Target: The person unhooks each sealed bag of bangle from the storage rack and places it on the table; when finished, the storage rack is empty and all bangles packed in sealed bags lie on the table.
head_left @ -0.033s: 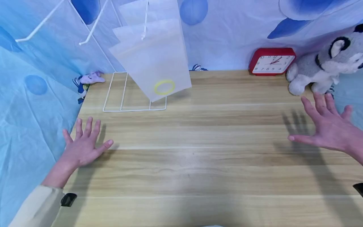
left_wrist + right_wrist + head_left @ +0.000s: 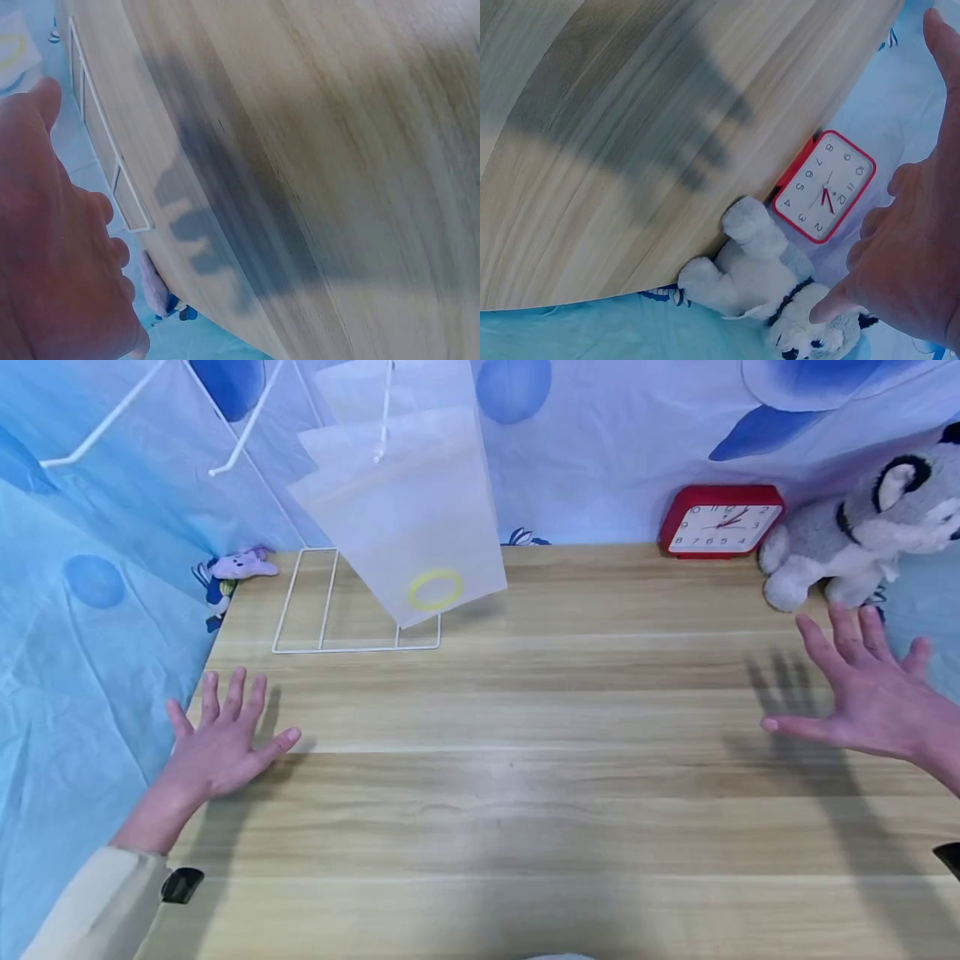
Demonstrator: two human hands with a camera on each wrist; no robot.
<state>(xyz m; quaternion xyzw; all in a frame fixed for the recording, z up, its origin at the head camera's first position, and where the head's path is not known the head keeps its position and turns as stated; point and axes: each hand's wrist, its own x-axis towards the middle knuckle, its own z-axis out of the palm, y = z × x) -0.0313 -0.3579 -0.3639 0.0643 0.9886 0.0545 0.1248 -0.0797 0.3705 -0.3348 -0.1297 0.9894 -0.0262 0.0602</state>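
My left hand [image 2: 217, 752] hovers over the left part of the wooden table [image 2: 525, 710], fingers spread and holding nothing. Its shadow falls on the wood, also plain in the left wrist view beside the hand [image 2: 64, 232]. On the right, my right hand [image 2: 873, 693] is likewise held above the table with fingers apart and nothing in it. The grey and white plush dog [image 2: 862, 527] sits just beyond those fingertips. A red alarm clock [image 2: 723, 522] stands beside the dog. In the right wrist view the clock [image 2: 825, 187] and dog [image 2: 757, 270] lie past the hand [image 2: 911, 270].
At the back left stands a white wire rack [image 2: 356, 650] with prongs jutting forward. Whitish translucent sheets or bags [image 2: 420, 510] hang from one prong, the front one bearing a yellow ring mark. A small purple plush toy [image 2: 243, 564] lies at the back left corner. Blue patterned cloth [image 2: 600, 452] surrounds the table.
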